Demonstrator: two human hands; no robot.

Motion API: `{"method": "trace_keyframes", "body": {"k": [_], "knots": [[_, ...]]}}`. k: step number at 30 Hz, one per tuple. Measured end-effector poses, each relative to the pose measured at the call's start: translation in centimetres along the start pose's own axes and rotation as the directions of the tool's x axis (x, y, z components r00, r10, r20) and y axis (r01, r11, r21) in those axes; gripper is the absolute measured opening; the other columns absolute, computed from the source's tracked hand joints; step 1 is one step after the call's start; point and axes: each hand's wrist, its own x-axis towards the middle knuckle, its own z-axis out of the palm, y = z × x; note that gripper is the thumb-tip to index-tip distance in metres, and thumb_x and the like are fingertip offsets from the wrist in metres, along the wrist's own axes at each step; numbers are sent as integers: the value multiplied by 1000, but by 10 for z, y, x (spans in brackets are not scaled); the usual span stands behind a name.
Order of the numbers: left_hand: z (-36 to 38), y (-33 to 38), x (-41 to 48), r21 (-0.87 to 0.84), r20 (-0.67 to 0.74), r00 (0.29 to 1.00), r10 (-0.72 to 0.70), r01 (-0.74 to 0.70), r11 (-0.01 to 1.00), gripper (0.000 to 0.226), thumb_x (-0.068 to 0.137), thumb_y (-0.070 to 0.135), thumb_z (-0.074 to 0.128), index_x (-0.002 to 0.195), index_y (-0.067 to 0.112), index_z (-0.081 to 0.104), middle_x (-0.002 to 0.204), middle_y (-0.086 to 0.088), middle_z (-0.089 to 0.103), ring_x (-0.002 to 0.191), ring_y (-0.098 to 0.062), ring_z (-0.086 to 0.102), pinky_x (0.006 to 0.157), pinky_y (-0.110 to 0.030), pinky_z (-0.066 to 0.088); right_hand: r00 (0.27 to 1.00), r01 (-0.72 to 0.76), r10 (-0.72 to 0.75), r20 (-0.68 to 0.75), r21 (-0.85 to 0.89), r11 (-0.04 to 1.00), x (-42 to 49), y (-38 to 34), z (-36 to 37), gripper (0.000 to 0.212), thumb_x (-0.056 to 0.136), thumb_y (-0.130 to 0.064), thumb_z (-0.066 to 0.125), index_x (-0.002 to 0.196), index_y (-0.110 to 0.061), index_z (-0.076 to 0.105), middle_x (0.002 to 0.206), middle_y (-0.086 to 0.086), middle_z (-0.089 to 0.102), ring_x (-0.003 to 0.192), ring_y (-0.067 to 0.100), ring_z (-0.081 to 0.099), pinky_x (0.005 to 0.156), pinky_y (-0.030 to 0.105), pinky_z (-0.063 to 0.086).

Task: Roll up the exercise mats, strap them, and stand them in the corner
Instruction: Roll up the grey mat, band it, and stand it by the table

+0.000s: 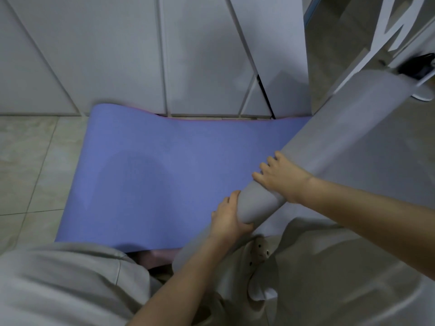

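- So: grey roll (pixel 329 128) lies diagonally, its near end wrapped by the left hand (pixel 228 220), fingers curled round it.
- Right hand (pixel 280 175) sits on top, just beyond the left fingers; fingers spread, pressing flat.
- Looks like light, soft, springy foam. Likely unwinds if pressure drops, so hold both ends or mid-roll and keep the palm down.
- Flat grey sheet right of the right fingers is probably the unrolled tail; cannot tell.
- Blue mat (pixel 164 172) lies flat left of the fingers, far edge curling up against the doors (pixel 117 55).
- Tile floor (pixel 28 161) further left looks smooth, so mats may slide.
- No strap in view.
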Motion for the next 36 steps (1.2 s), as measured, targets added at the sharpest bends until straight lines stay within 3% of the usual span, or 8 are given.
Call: {"method": "trace_keyframes", "body": {"k": [4, 8, 12, 18, 24, 26, 30, 36], "knots": [[-19, -8, 5, 117, -94, 994, 56, -44, 992, 75, 71, 36, 68, 137, 28, 32, 127, 0, 47, 121, -23, 44, 93, -38, 35, 985, -66, 76, -154, 70, 995, 0, 1, 2, 51, 72, -16, 69, 116, -11, 43, 103, 11, 55, 92, 29, 56, 84, 39, 39], [-55, -13, 13, 259, -225, 963, 148, -87, 962, 78, 71, 36, 69, 139, 29, 33, 129, 0, 47, 122, -22, 43, 93, -35, 31, 898, -212, 242, -368, 120, 970, 10, 4, 0, 63, 29, -30, 85, 83, -17, 57, 68, 4, 54, 61, 24, 53, 66, 35, 37], [-98, -9, 23, 402, -381, 875, 298, -133, 906, 77, 62, 29, 75, 133, 24, 47, 118, -4, 56, 110, -27, 52, 87, -40, 34, 756, -305, 408, -513, 275, 912, 17, 14, -11, 67, 29, -29, 88, 86, -13, 58, 73, 9, 57, 65, 27, 57, 72, 39, 32], [-155, 7, 33, 603, -455, 717, 528, -189, 775, 86, 43, 26, 84, 124, 23, 55, 108, -3, 61, 99, -26, 59, 85, -44, 40, 509, -296, 625, -592, 561, 773, 13, 28, -26, 66, 38, -21, 88, 98, -9, 61, 85, 11, 62, 74, 31, 61, 75, 37, 44], [-191, 11, 28, 764, -366, 645, 671, -204, 612, 85, 41, 24, 83, 121, 23, 56, 104, -2, 63, 93, -26, 59, 84, -44, 41, 410, -238, 743, -529, 724, 647, 15, 15, -30, 67, 39, -24, 90, 100, -10, 64, 83, 10, 64, 72, 31, 62, 70, 35, 49], [-197, 9, 23, 795, -294, 671, 681, -224, 563, 83, 41, 21, 83, 120, 23, 57, 102, -4, 63, 91, -27, 59, 82, -43, 42, 421, -213, 769, -482, 771, 600, 17, -1, -28, 69, 35, -26, 91, 97, -9, 66, 81, 9, 66, 68, 32, 63, 65, 33, 50], [-200, 10, 11, 852, -4, 886, 463, -239, 466, 80, 66, 28, 74, 136, 29, 36, 123, -3, 50, 110, -26, 48, 89, -41, 31, 555, -132, 760, -338, 867, 481, 29, -37, -16, 71, 36, -28, 92, 99, -10, 64, 85, 11, 67, 68, 35, 65, 61, 36, 51], [-201, -11, 7, 844, 192, 946, 261, -295, 448, 75, 73, 45, 69, 136, 29, 31, 125, -5, 47, 115, -25, 46, 89, -40, 32, 741, -61, 634, -221, 918, 391, 47, -73, -15, 63, 60, -37, 81, 115, -16, 60, 107, 7, 67, 90, 36, 64, 71, 40, 48]]}}
